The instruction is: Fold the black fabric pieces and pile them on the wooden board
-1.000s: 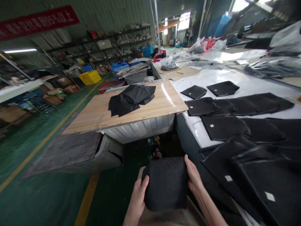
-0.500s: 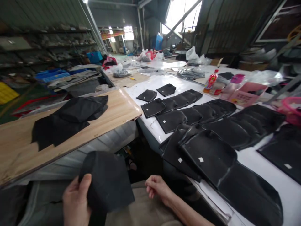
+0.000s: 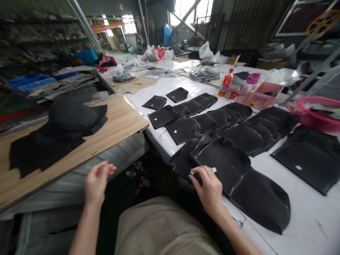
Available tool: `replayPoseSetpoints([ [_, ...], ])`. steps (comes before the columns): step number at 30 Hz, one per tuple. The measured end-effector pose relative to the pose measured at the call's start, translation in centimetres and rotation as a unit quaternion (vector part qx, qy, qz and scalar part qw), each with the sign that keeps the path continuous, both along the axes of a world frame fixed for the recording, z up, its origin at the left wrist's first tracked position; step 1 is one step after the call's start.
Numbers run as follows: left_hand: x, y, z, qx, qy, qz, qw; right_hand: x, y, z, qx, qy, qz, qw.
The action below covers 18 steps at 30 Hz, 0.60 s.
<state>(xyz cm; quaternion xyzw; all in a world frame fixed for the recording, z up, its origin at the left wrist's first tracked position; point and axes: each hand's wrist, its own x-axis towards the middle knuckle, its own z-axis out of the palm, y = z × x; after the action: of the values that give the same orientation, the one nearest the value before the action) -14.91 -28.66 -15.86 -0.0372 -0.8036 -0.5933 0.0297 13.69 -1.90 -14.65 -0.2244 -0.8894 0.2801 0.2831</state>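
Observation:
My left hand [image 3: 98,180] hangs in the gap between the two tables, its fingers loosely curled together and nothing visible in them. On the wooden board at the left, a black sheet piece lies on a pile of black pieces [image 3: 66,122]. My right hand [image 3: 208,187] is at the near edge of the white table, with thumb and fingers pinching the edge of a black piece [image 3: 183,159] beside its small white label. A larger labelled black piece [image 3: 225,154] overlaps this one and partly covers it.
More black pieces [image 3: 233,117] with white labels lie in rows across the white table [image 3: 313,219]. Behind them stand a red drink bottle [image 3: 226,83], a pink box [image 3: 262,97] and a pink basket [image 3: 316,113]. The wooden board [image 3: 124,120] has a sharp front edge.
The black piece from my left hand now lies on the pile at the left, and that hand has drawn back. My right hand has moved right and up to the labelled piece.

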Motion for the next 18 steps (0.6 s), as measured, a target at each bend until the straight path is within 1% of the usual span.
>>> replayPoseSetpoints([
  [1, 3.1, 0.8, -2.3, 0.016, -0.047, -0.039, 0.998, 0.1, 1.1, 0.0, 0.043, -0.025, -0.045, 0.998],
  [2, 6.0, 1.6, -4.3, 0.020, -0.089, -0.072, 0.993, 0.2, 2.1, -0.1, 0.077, -0.059, -0.075, 0.992],
  [3, 8.7, 2.4, -5.9, 0.022, -0.128, -0.103, 0.986, 0.2, 3.1, -0.3, 0.103, -0.094, -0.086, 0.987],
  [4, 10.9, 3.0, -7.1, 0.026, -0.161, -0.134, 0.978, 0.3, 3.8, -0.5, 0.114, -0.122, -0.083, 0.982],
  [5, 12.7, 3.6, -7.9, 0.030, -0.184, -0.162, 0.969, 0.3, 4.5, -0.6, 0.112, -0.137, -0.070, 0.982],
  [6, 14.2, 4.0, -8.4, 0.034, -0.200, -0.194, 0.960, 0.5, 5.0, -0.6, 0.100, -0.134, -0.058, 0.984],
  [7, 15.2, 4.4, -8.6, 0.034, -0.208, -0.225, 0.951, 0.7, 5.4, -0.5, 0.082, -0.109, -0.057, 0.989],
  [8, 16.0, 4.7, -8.6, 0.034, -0.212, -0.252, 0.944, 0.9, 5.8, -0.1, 0.066, -0.064, -0.073, 0.993],
  [9, 16.6, 4.9, -8.6, 0.034, -0.214, -0.274, 0.937, 1.3, 6.2, 0.4, 0.057, -0.003, -0.107, 0.993],
  [10, 17.1, 5.1, -8.6, 0.035, -0.216, -0.292, 0.931, 1.7, 6.5, 1.1, 0.057, 0.065, -0.152, 0.985],
  [11, 17.5, 5.4, -8.5, 0.037, -0.218, -0.306, 0.926, 2.1, 6.9, 1.8, 0.068, 0.129, -0.201, 0.969],
  [13, 18.1, 5.8, -8.3, 0.038, -0.222, -0.326, 0.918, 3.1, 7.5, 3.4, 0.106, 0.225, -0.277, 0.928],
  [15, 18.7, 6.4, -8.0, 0.034, -0.224, -0.345, 0.911, 3.9, 8.1, 4.7, 0.171, 0.290, -0.326, 0.884],
  [18, 19.5, 7.6, -6.9, 0.027, -0.217, -0.379, 0.899, 4.2, 8.8, 6.0, 0.289, 0.377, -0.373, 0.797],
])
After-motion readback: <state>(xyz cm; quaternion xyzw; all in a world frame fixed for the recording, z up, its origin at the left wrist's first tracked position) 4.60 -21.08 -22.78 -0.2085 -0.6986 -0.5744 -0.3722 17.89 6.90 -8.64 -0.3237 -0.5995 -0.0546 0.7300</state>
